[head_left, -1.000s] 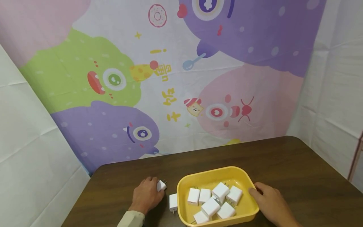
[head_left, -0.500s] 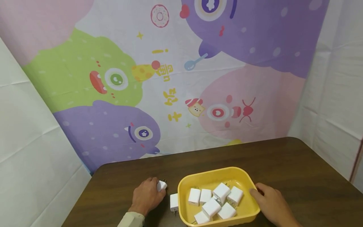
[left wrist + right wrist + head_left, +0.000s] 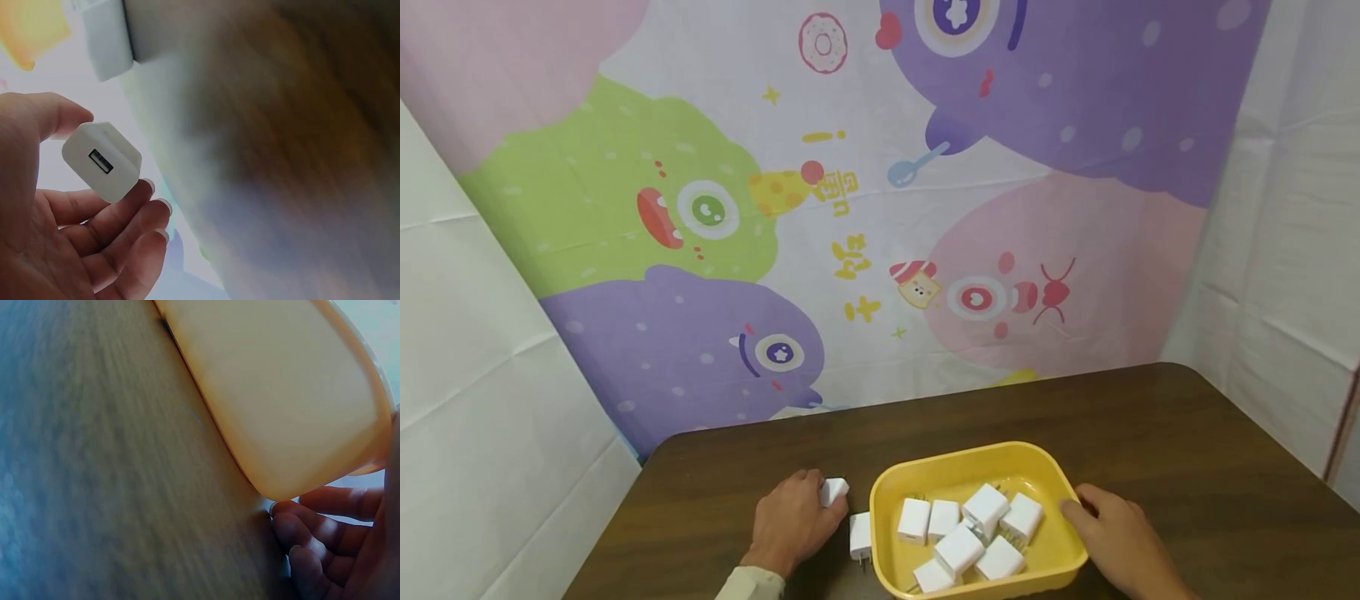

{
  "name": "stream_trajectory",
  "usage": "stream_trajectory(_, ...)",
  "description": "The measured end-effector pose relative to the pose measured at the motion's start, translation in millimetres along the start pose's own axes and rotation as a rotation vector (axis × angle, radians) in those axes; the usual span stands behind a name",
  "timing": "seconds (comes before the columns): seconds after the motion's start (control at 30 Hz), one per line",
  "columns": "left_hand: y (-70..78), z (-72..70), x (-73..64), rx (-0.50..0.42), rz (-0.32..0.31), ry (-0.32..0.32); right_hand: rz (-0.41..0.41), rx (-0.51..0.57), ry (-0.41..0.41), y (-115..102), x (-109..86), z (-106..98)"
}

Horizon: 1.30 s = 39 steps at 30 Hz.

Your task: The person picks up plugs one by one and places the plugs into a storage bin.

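Observation:
My left hand (image 3: 792,518) pinches a white USB charger plug (image 3: 100,164) between thumb and fingertips, just left of the yellow tray (image 3: 951,460). In the left wrist view the plug's USB port faces the camera; its prongs are hidden. A second white charger plug (image 3: 860,536) lies on the table against the tray's left side, prongs toward the near edge. Several more white plugs (image 3: 958,547) are heaped inside the tray. At the tray's right end my right hand (image 3: 1116,533) grips the rim, thumb on top; in the right wrist view curled fingers sit by the tray's outer wall (image 3: 281,394).
The dark wooden table (image 3: 715,467) extends behind the tray and to both sides. A cartoon-printed cloth (image 3: 865,250) hangs behind its far edge. White cloth panels (image 3: 490,400) stand at the left and right.
The plug in my left hand has tipped, so its prongs no longer show in the head view. That hand has shifted slightly right. My right hand and the tray hold still.

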<state>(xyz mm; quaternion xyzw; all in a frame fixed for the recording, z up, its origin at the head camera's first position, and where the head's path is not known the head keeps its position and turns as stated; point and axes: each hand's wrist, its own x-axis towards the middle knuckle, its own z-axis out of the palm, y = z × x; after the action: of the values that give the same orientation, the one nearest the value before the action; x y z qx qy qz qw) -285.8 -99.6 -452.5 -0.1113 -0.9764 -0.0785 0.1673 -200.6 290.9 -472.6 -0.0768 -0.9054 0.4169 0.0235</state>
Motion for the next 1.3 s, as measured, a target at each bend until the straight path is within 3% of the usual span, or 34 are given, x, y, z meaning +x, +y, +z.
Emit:
stream_trajectory(0.3,9.8,-5.7,-3.0,0.012,0.050,0.078,-0.003,-0.008,0.002,0.2,0.6,-0.5)
stream_trajectory(0.63,18.6,-12.8,-7.5,0.009,0.055,0.059,0.022,0.007,-0.014,-1.6,0.9,-0.6)
stream_trajectory(1.3,34.8,-25.0,-11.9,-0.029,0.136,0.193,-0.008,-0.008,0.018,1.5,0.5,0.7)
